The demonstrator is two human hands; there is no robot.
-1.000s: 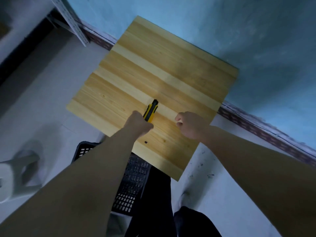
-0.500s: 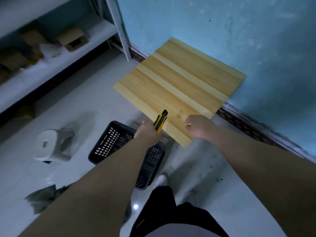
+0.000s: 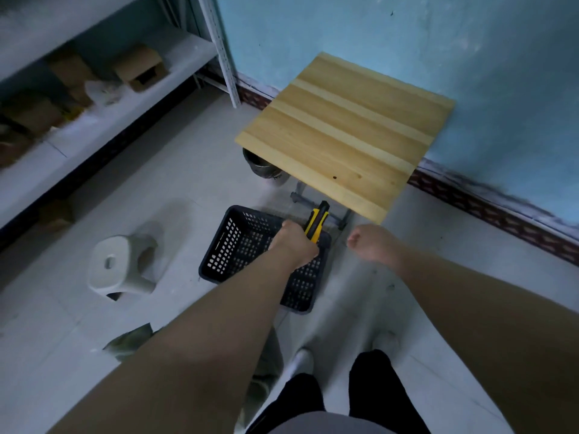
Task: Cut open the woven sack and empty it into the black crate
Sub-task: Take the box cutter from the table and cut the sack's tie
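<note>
My left hand (image 3: 294, 244) grips a yellow and black utility knife (image 3: 317, 222), held above the far right corner of the black crate (image 3: 233, 245). The perforated crate stands on the floor in front of me and looks empty where I can see inside. My right hand (image 3: 371, 242) hovers to the right of the crate with its fingers curled and nothing in it. A greenish woven sack (image 3: 133, 339) lies on the floor at the lower left, mostly hidden behind my left forearm.
A small wooden table (image 3: 344, 133) stands against the blue wall beyond the crate, with a dark bucket (image 3: 261, 166) under it. A white plastic stool (image 3: 117, 266) sits left of the crate. Metal shelving (image 3: 103, 120) with cardboard boxes lines the left side.
I have stepped back from the table and my view has dropped. Both hands moved from over the tabletop to above the crate, the knife still in my left hand. The sack came into view.
</note>
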